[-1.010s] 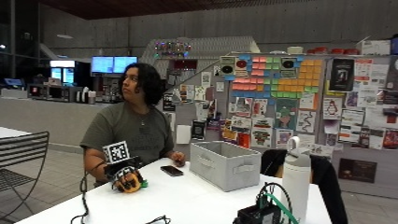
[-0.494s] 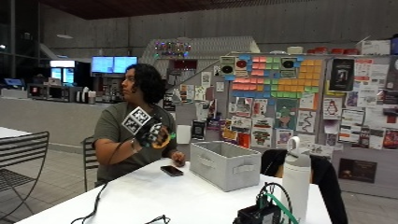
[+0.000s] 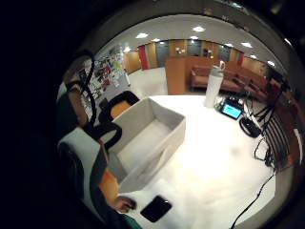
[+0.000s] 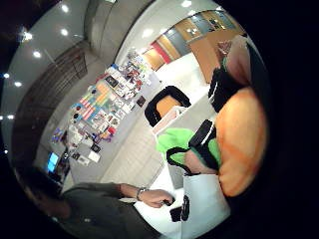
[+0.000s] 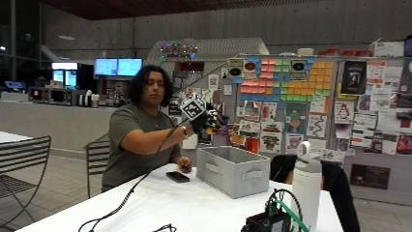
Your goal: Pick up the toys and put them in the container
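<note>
My gloved right hand (image 5: 205, 121) is raised above the near end of the grey fabric container (image 5: 231, 170). It grips an orange and green soft toy (image 4: 241, 144), which fills the thumb side palm view; the hand mostly hides it in the outside view. In the little finger side palm view the container (image 3: 164, 143) lies below the palm, and its inside looks bare. The bare left hand (image 5: 184, 167) rests on the white table (image 5: 167, 208) beside the container.
A black phone (image 5: 177, 177) lies on the table by the left hand. A white bottle (image 5: 306, 186) and a black device with cables (image 5: 270, 223) stand at the table's near right. A cable runs from the glove across the table. A dark chair (image 5: 325, 179) stands behind the container.
The right hand lifted the toy off the table at the left, then carried it up and to the right, to above the container.
</note>
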